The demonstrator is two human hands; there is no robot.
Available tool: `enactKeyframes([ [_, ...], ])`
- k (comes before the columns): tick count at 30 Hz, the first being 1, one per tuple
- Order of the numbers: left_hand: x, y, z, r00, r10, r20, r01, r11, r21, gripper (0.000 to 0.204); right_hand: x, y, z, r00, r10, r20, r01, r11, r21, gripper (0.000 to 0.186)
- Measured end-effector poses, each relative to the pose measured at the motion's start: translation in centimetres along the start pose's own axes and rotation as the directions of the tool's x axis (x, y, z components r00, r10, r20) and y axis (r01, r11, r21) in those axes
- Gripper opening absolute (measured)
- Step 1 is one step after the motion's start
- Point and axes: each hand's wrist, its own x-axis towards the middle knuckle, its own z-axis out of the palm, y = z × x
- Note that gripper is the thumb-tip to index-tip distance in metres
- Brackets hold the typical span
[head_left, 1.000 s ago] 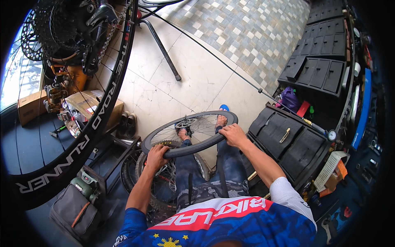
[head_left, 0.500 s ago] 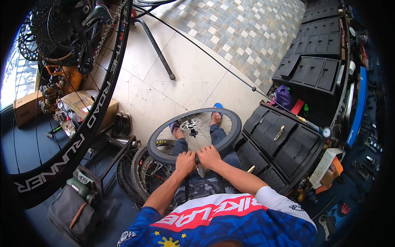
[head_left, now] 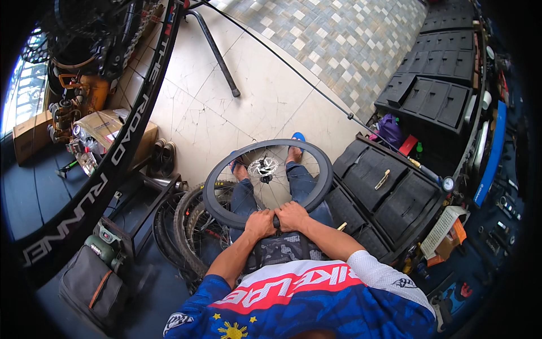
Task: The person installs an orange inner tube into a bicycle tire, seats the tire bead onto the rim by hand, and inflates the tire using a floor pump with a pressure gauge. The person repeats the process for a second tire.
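A bicycle wheel [head_left: 323, 179] with a deep black rim and thin spokes leans out in front of me, tilted, its near edge against my lap. At its hub sits a silver disc brake rotor [head_left: 263, 167]. My left hand [head_left: 260, 222] is closed around the near part of the rim. Right beside it, almost touching, my right hand [head_left: 291, 216] also grips the rim, its fingers wrapped over the edge. Whether a tyre is fitted on the rim is hard to make out. My legs and blue sandals show through the spokes.
Several bicycle wheels with knobby tyres [head_left: 189, 226] stand at my left. A large black rim [head_left: 132, 124] crosses the upper left. Black storage bins [head_left: 372, 169] line the right, with a hose and gauge [head_left: 447, 183] beside them. A dark bag [head_left: 93, 285] sits at lower left.
The wheel's far edge has risen slightly and its face with the rotor shows more fully. Both hands keep their grip on the rim, a little closer to my body.
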Motion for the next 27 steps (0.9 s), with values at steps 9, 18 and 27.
enactKeyframes([
  [9, 2.0, 0.3, -9.6, 0.924, 0.189, -0.334, -0.182, 0.982, 0.052, 0.069, -0.9, 6.0, -7.4, 0.918, -0.039, -0.394, 0.012, 0.997, -0.070, 0.029],
  [18, 3.0, -11.9, -9.9, 0.939, -0.015, -0.343, 0.022, 1.000, 0.016, 0.045, -8.1, 16.5, -10.6, 0.703, 0.522, -0.483, -0.594, 0.805, 0.006, 0.050],
  [27, 3.0, -0.2, -15.2, 0.954, 0.142, -0.264, -0.068, 0.961, 0.270, 0.034, -19.0, 8.0, -4.4, 0.148, 0.851, -0.504, -0.457, 0.511, 0.728, 0.067],
])
